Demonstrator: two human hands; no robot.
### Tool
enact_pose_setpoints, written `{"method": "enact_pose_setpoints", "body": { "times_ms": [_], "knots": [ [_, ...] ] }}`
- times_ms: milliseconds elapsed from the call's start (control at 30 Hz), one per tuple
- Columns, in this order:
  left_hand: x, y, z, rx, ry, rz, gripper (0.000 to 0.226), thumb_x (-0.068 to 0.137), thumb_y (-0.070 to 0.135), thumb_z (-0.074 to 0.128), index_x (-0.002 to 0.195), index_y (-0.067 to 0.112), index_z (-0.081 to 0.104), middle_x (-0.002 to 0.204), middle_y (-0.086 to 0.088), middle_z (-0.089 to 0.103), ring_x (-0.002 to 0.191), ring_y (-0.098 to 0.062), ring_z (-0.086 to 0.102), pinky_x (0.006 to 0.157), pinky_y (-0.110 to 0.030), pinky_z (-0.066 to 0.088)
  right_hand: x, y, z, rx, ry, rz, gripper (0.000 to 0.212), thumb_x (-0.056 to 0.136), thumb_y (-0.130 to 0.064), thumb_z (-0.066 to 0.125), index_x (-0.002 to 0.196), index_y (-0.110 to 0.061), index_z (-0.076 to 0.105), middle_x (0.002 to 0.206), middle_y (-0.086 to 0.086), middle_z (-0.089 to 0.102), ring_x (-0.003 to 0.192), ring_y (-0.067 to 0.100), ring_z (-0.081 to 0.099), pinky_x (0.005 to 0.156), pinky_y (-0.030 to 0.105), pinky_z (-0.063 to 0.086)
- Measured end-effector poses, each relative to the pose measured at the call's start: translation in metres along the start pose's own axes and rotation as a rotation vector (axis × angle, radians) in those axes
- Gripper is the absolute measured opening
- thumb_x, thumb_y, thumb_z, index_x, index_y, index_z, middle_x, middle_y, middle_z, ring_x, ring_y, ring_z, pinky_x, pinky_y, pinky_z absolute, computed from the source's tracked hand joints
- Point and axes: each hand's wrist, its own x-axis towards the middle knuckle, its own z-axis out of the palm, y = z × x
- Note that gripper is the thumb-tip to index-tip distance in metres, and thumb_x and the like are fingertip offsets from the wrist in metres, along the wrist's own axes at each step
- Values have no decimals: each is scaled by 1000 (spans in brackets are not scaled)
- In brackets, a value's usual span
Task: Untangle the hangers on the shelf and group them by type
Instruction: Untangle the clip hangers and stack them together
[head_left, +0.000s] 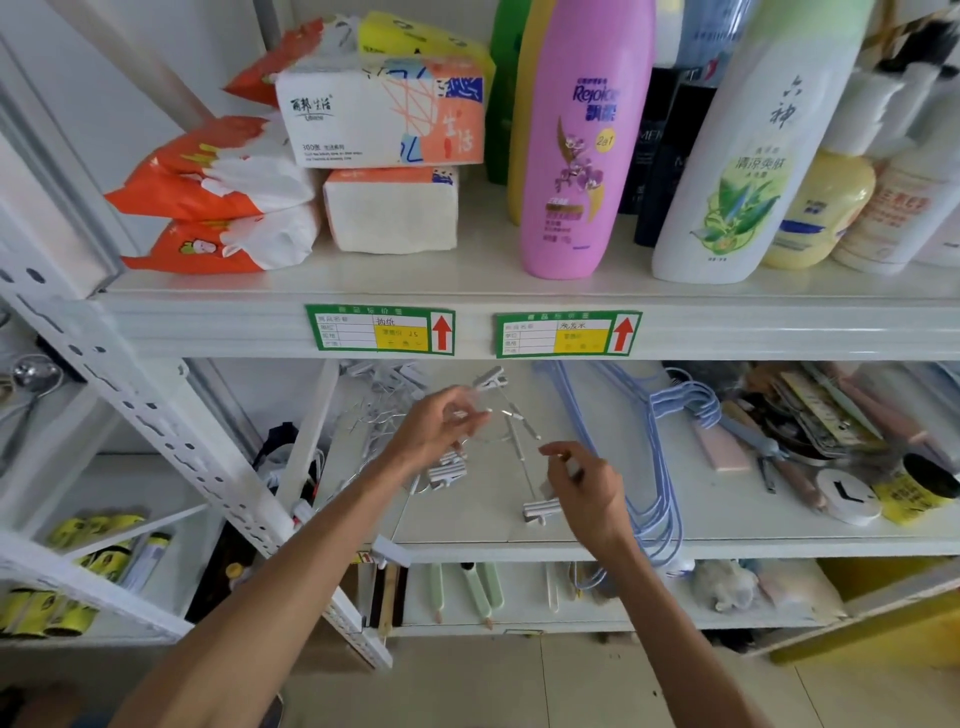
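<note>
White clip hangers (384, 400) sit in a tangled pile at the back-left of the middle shelf (493, 551). Blue wire hangers (654, 499) lie bunched to the right, hooks toward the back. Mixed clutter sits at the far right. The upper shelf (208, 312) carries tissue packs (384, 119) and bottles (582, 156).

Left hand (441, 428): fingers curled, pinching the thin wire of 1 clip hanger (519, 426) lifted above the shelf between both hands. 1 of its clips (540, 509) rests on the shelf.

Right hand (589, 486): thumb and forefinger pinch a small white piece, other fingers loosely curled. Can't tell if it's the same hanger.
</note>
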Motion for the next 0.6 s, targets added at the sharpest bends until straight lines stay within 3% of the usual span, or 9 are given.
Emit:
{"method": "enact_pose_setpoints", "body": {
  "times_ms": [100, 167, 233, 367, 433, 500, 600],
  "knots": [
    [3, 8, -7, 155, 58, 183, 57, 86, 38, 72, 138, 33, 51, 131, 5, 54, 97, -5, 67, 84, -27, 59, 20, -7, -24, 158, -99, 53, 22, 94, -7, 57, 93, -19, 75, 55, -7, 64, 50, 14, 52, 49, 24, 44],
    [5, 10, -10, 131, 28, 272, 40, 89, 30, 70, 127, 19, 64, 124, 1, 60, 100, -9, 66, 88, -32, 58, 35, -5, -36, 367, -142, 165, 15, 91, -3, 60, 91, -8, 74, 56, 2, 55, 51, 18, 44, 46, 23, 34],
    [5, 13, -12, 112, 2, 268, 24, 92, 24, 67, 110, 10, 71, 106, -1, 70, 95, -15, 69, 89, -39, 57, 50, -3, -45, 544, -181, 303, 14, 84, -16, 68, 87, -3, 72, 62, 13, 46, 50, 20, 39, 46, 24, 28],
    [5, 19, -9, -59, -60, 153, 23, 97, 20, 61, 100, -1, 71, 88, -11, 75, 82, -29, 73, 84, -48, 58, 72, -7, -51, 922, -173, 545, 31, 93, -33, 64, 89, -3, 62, 61, 6, 45, 45, 12, 39, 41, 22, 34],
    [8, 21, -4, -149, -25, 91, 27, 100, 21, 57, 99, -3, 69, 87, -15, 75, 81, -32, 74, 81, -51, 58, 81, -11, -45, 1086, -94, 578, 29, 94, -31, 64, 88, -3, 61, 68, 7, 52, 49, 11, 47, 46, 21, 45],
    [13, 18, 2, -201, 5, 29, 30, 102, 23, 53, 99, -4, 66, 88, -16, 76, 81, -34, 74, 80, -52, 58, 86, -12, -33, 1063, -29, 579, 27, 93, -34, 65, 86, -9, 60, 76, 13, 59, 57, 18, 60, 55, 26, 54],
    [19, 3, 7, -341, 48, -38, 34, 103, 24, 50, 102, -8, 63, 94, -19, 75, 86, -36, 74, 80, -47, 58, 87, -10, -8, 1062, -4, 559, 34, 97, -41, 59, 110, -10, 56, 97, 21, 67, 88, 30, 69, 81, 36, 58]
  ]
}}
